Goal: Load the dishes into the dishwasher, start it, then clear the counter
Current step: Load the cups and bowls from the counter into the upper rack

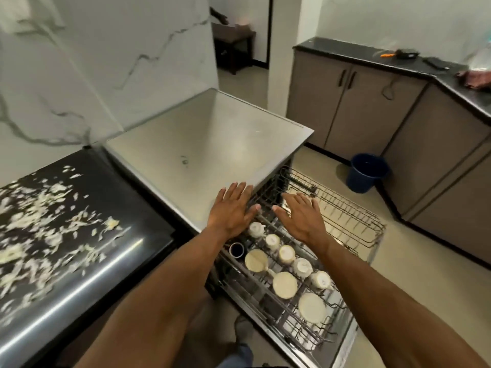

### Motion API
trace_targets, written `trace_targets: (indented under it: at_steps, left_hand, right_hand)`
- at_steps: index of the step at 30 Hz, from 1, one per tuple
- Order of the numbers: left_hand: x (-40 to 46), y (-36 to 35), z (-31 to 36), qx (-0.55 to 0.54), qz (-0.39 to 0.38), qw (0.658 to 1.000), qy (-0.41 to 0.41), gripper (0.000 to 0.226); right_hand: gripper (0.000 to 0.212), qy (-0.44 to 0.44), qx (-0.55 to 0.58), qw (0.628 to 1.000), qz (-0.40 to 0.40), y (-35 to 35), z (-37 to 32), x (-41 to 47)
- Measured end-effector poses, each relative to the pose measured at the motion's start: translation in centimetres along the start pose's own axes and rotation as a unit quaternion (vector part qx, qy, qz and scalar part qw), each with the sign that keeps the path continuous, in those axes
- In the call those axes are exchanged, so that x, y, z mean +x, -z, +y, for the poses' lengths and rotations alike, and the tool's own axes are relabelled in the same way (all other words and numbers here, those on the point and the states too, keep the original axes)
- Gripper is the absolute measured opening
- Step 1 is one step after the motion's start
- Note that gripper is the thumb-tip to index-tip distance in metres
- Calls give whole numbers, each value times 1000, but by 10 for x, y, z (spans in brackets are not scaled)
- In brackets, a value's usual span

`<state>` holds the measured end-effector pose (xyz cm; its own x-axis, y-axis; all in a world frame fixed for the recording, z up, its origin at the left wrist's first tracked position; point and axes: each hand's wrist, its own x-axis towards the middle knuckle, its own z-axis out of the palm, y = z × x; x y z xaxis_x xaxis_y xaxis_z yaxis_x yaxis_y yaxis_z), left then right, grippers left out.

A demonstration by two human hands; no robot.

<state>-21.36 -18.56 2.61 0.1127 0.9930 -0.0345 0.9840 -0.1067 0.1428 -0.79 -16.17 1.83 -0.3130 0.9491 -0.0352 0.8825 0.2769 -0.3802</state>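
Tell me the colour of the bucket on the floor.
Dark blue; the bucket shows in the head view, beside the cabinets.

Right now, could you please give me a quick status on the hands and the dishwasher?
Left hand open, right hand open, both empty above the rack. Rack out, cups loaded. Scraps on counter.

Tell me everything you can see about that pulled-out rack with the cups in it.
The loaded rack is a dark wire basket, drawn out from under the steel-topped dishwasher. It holds cream cups turned upside down in a row, two larger cream bowls, a pale plate and one dark cup. A second, seemingly empty wire rack sticks out beyond it. Both open hands, left hand and right hand, hover over its far end; contact is unclear.
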Motion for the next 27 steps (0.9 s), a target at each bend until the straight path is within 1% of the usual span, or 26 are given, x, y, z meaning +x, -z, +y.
trace_targets:
  at_steps: [3,6,9,11,14,21,27]
  left_hand:
    - [-34,6,-27,9,8,998,55,65]
    - [-66,11,-53,-6,22,994,108,66]
    - [-96,15,-80,-20,57,986,155,66]
    - [-115,18,-96,-21,77,981,177,66]
    - [-146,22,-122,-24,87,973,214,66]
    - [-220,33,-186,-26,130,952,276,65]
    - [-293,34,-240,-38,144,927,345,65]
  right_hand:
    - [63,45,0,999,-4,-5,-30,2]
    - [63,89,5,996,-18,-14,-63,4]
    - [61,135,7,990,-38,-25,-102,4]
    - [60,156,-3,987,-46,-34,-127,3]
    - [60,190,-11,980,-56,-51,-168,2]
    - [60,257,13,963,-77,-88,-267,-6]
    - [58,325,24,941,-92,-125,-346,-26]
